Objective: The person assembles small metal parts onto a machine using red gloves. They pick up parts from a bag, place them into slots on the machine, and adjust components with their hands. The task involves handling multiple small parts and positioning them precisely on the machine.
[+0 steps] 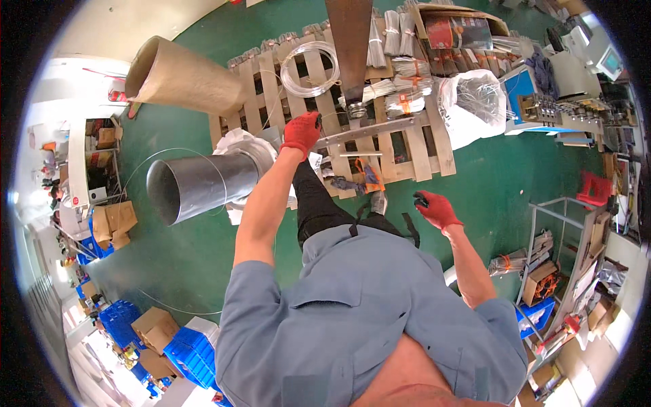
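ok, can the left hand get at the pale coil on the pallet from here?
Likely yes: the left hand sits just short of the pale coil, with little but pallet slats visible between, and the brown metal beam stands off to the right. Whether it holds anything is unclear.

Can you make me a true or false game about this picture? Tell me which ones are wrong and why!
1. The left hand and the right hand both wear red gloves. True.
2. The big grey tube is on the person's right. False: it lies on the person's left.
3. The floor is green. True.
4. The pale round coil lies on the floor. False: it lies on the wooden pallet.
5. The white sack is to the right of the pallet. True.
6. The right hand is touching the white sack. False: it is apart from the sack.
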The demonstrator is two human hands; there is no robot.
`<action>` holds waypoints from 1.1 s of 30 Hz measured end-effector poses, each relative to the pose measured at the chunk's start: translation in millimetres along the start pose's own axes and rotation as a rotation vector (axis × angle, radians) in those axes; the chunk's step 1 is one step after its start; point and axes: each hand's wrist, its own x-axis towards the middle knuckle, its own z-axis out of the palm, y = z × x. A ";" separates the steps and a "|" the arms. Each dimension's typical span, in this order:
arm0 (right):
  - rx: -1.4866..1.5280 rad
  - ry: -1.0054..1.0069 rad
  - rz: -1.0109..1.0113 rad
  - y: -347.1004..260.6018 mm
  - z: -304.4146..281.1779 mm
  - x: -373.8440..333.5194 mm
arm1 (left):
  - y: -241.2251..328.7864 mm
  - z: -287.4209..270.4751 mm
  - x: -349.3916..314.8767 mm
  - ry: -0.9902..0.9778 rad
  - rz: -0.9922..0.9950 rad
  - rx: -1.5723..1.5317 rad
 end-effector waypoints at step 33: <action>-0.668 0.182 0.143 -112.2 53.9 261.5 | 35.6 38.4 47.0 -0.306 0.010 -0.016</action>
